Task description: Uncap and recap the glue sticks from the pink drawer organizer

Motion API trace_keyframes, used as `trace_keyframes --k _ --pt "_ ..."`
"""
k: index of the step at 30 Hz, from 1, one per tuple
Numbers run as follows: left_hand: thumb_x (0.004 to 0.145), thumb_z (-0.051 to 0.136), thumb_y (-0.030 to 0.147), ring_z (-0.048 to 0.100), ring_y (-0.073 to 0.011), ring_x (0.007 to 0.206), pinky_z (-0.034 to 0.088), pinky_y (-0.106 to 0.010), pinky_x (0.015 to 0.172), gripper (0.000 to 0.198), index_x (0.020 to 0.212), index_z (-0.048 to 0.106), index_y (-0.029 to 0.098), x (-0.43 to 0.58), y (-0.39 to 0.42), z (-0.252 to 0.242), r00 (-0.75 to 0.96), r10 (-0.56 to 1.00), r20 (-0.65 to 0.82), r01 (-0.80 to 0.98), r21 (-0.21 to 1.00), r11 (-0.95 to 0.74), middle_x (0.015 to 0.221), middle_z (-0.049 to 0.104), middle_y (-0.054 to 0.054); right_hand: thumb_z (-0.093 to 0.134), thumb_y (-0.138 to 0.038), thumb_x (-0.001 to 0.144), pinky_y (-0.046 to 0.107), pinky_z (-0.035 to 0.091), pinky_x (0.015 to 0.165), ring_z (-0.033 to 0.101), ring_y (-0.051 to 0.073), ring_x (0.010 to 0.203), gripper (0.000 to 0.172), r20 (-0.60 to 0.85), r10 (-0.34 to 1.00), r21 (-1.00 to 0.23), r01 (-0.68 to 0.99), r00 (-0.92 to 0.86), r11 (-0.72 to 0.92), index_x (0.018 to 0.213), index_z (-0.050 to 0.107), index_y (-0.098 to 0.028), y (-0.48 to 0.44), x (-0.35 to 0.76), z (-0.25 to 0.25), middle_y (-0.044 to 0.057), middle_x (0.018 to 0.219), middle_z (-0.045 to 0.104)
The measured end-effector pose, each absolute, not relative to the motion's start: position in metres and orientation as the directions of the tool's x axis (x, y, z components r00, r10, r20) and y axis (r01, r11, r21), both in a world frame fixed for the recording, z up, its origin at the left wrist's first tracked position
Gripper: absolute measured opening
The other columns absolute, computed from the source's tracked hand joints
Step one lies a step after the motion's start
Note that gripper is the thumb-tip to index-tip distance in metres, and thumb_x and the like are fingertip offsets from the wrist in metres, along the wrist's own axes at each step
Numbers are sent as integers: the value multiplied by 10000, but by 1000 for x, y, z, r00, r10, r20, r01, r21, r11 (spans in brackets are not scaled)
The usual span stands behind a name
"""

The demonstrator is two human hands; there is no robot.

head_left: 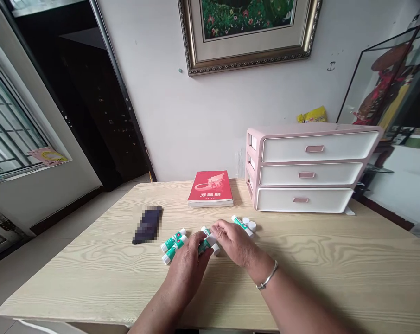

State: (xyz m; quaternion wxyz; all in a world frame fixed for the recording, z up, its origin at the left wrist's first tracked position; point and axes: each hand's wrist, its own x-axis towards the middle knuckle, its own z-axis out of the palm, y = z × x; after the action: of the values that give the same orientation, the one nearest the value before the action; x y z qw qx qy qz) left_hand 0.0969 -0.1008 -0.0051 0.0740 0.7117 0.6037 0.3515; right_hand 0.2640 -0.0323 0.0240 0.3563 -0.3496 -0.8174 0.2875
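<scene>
My left hand (189,260) is closed around a green-and-white glue stick (203,246), held just above the table. The fingers of my right hand (232,241), with a silver bracelet on its wrist, are pinched at the white end of that stick; the fingertips partly hide it. Left of my hands, two capped glue sticks (173,240) lie side by side. Behind my fingers another glue stick (205,230) shows in part. A white cap (216,249) is beside my left fingertips. Past my right hand lies one more glue stick (240,224), next to two white caps (251,226).
A red book (210,188) lies at the table's back edge. To its right stands a pink-and-white drawer unit (307,174) with a yellow packet (313,114) on or behind its top. A dark, pixelated object (148,226) rests on the left of the wooden table (92,278).
</scene>
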Motion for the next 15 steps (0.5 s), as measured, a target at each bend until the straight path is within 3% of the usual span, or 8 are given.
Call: trace_keyframes --k 5,8,11,15 --pt "943 570 330 684 -227 959 503 -320 797 220 1141 569 235 108 -100 -5 12 884 468 747 583 -319 1084 716 -72 365 -416 1022 248 362 623 540 139 673 363 302 811 -746 405 -502 528 800 563 -207 -29 252 11 4 718 620" --pt "955 537 402 690 -253 893 483 -324 742 243 1107 584 218 112 -101 -4 -7 932 362 768 599 -227 1000 730 -92 410 -336 988 233 384 621 557 136 693 246 283 856 -812 367 -433 454 874 583 -202 -27 250 7 6 756 632" --pt "967 481 482 675 -260 810 448 -318 705 305 1021 609 210 115 -102 3 12 980 200 751 645 -140 899 720 -100 429 -244 930 216 372 553 519 119 591 183 245 882 -880 289 -403 377 938 607 -204 -28 249 9 -30 662 579" --pt "961 482 520 591 -190 746 414 -262 678 340 931 609 206 115 -107 16 118 983 142 545 818 -184 826 667 -51 441 -161 840 197 337 485 444 102 497 203 215 878 -928 192 -427 321 856 640 -194 -33 249 15 -60 527 476"
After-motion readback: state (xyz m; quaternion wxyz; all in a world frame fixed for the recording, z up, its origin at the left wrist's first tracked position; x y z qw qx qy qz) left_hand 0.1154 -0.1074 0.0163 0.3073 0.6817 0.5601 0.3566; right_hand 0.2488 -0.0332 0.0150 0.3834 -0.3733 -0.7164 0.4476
